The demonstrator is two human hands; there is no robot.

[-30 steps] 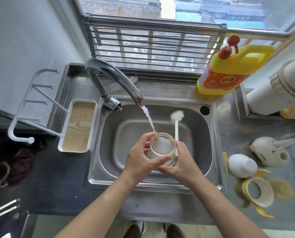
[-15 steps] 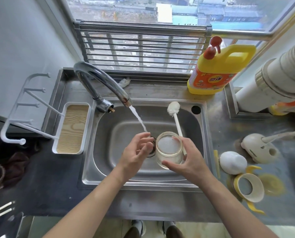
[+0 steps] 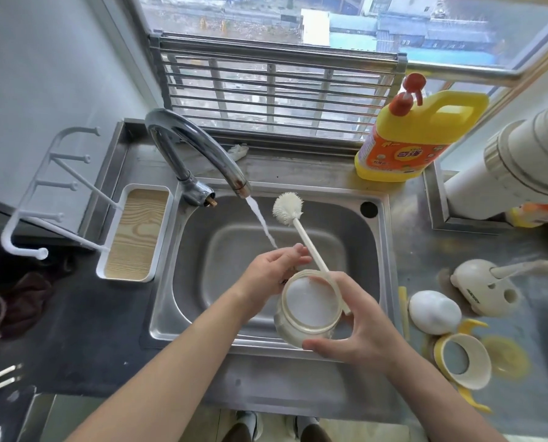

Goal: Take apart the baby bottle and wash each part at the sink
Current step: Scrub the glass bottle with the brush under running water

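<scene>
My right hand (image 3: 360,327) grips the clear bottle body (image 3: 307,309) from the right, over the near part of the steel sink (image 3: 382,250); the bottle's mouth faces up with milky water inside. A white bottle brush (image 3: 298,224) runs from behind that hand up toward the tap, bristle head raised. My left hand (image 3: 272,275) hovers just left of the bottle, fingers loosely extended under the water stream, holding nothing. On the counter to the right lie the white bottle cap (image 3: 433,311), the yellow collar ring with handles (image 3: 464,363) and a cream nipple part (image 3: 483,287).
The curved tap (image 3: 199,148) runs water into the basin. A yellow detergent jug (image 3: 416,135) stands behind the sink at right. A white drying rack with wood-grain tray (image 3: 135,237) sits left of the sink. A white pipe (image 3: 515,167) crosses the right counter.
My left hand has let go of the bottle and moved left under the stream. My right hand has pulled the bottle toward the sink's near edge, away from the water.
</scene>
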